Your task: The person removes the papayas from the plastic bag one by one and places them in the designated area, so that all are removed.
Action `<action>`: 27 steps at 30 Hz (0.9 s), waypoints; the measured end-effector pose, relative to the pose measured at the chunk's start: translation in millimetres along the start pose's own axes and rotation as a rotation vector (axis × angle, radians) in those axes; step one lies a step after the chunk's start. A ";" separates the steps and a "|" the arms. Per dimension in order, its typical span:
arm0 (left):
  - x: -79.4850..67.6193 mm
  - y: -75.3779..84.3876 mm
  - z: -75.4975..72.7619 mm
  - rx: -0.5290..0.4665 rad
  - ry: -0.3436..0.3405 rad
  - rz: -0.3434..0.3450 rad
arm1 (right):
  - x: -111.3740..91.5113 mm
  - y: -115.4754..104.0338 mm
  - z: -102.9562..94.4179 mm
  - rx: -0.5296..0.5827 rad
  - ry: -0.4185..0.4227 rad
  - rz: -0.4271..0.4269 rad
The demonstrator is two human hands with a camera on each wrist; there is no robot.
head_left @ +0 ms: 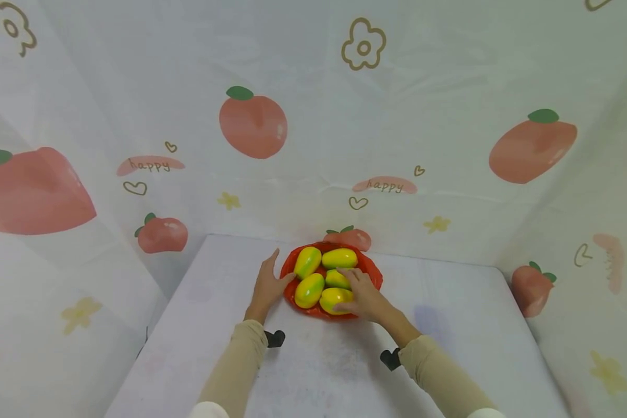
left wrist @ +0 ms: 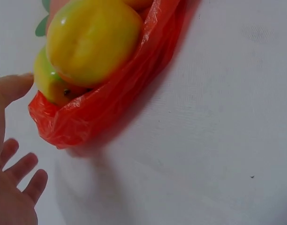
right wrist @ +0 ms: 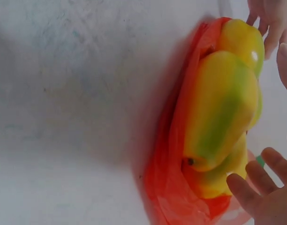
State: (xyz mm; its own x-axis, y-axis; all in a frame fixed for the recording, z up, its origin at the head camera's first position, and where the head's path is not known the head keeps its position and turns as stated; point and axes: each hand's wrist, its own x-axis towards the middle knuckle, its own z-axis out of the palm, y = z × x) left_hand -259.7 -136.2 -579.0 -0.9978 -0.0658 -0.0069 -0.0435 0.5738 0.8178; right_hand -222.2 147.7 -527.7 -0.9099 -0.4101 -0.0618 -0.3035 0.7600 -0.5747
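Several glossy yellow-green fruits that look like mangoes (head_left: 309, 290) lie together in a crumpled red plastic bag (head_left: 373, 273), whose mouth is spread wide around them. My left hand (head_left: 266, 288) is at the bag's left side, fingers extended and thumb close to a mango (left wrist: 54, 84); whether it touches cannot be made out. Over the right side of the bag, my right hand (head_left: 367, 297) spreads its fingers above the mangoes, partly covering two of them. In the right wrist view, its fingertips (right wrist: 239, 185) are near a mango (right wrist: 223, 108), not curled around it.
The bag rests toward the far edge of a white-covered table (head_left: 313, 371). Behind and at both sides hangs a white curtain (head_left: 313, 145) printed with fruits, flowers and words. Dark straps (head_left: 391, 359) show at the wrists.
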 end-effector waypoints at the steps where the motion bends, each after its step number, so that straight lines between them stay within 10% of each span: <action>1: -0.2 -1.1 0.8 -0.003 -0.012 0.000 | 0.7 -0.2 1.3 0.008 -0.005 0.002; 27: -4.1 -42.4 6.4 -0.200 -0.142 -0.052 | 1.0 3.1 16.1 0.030 -0.049 0.039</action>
State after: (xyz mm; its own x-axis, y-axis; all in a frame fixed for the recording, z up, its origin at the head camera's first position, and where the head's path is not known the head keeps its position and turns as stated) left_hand -254.1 -155.1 -617.4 -0.9921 0.0330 -0.1212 -0.0982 0.3983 0.9120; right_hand -219.5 141.5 -542.7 -0.9059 -0.4049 -0.1240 -0.2586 0.7608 -0.5952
